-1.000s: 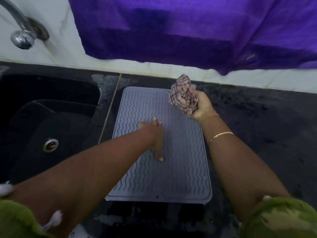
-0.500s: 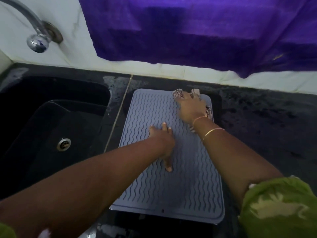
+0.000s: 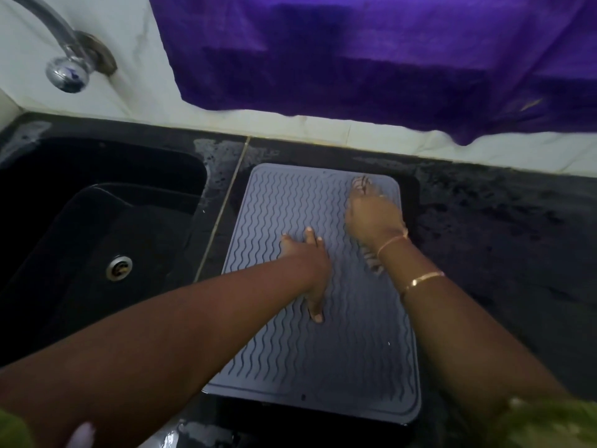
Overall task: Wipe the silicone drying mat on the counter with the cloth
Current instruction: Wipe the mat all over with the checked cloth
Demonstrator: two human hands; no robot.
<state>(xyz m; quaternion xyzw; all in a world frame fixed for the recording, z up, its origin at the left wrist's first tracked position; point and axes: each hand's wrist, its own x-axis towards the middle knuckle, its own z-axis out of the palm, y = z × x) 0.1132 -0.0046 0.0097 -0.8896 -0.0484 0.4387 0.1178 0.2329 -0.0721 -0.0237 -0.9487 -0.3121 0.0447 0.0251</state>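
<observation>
- Huge purple fabric [image 3: 371, 53] draped across the pale wall up top, cut off by the top and right edges.
- Black counter [image 3: 504, 221] running along underneath, kinda wet and speckled looking, right side fading into shadow.
- Black sink [image 3: 80, 221] sunk in on the left, so dark inside that hardly anything readable in there.
- Grey silicone drying mat [image 3: 355, 357] lying flat on the counter just right of the sink, wavy ridges all over, long side running away from the camera. Right edge partly hidden under the right forearm.
- Left hand [image 3: 307, 257] planted flat on the middle of the mat, fingers straight and spread, thumb pointing back toward the near edge. Nothing held, just pressing down.
- Right hand [image 3: 371, 218] over the far right part of the mat, palm down on top of the cloth, pressing it onto the ridges. Pretty blurry here, so can't tell whether the fingers curled round it or just lying flat over it.
- Cloth [image 3: 361, 184] mostly buried under that hand. Only a pinkish bit with dark lines poking out past the fingertips, plus another scrap showing down by the wrist.
- Green sleeve [image 3: 549, 425] in the bottom right corner, blurred and cropped.
- Chrome tap [image 3: 66, 71] top left, coming off the wall above the sink, upper part cut off by the frame.
- Two thin gold bangles [image 3: 420, 279] on the right wrist.
- Small round metal drain [image 3: 119, 268] in the sink floor.
</observation>
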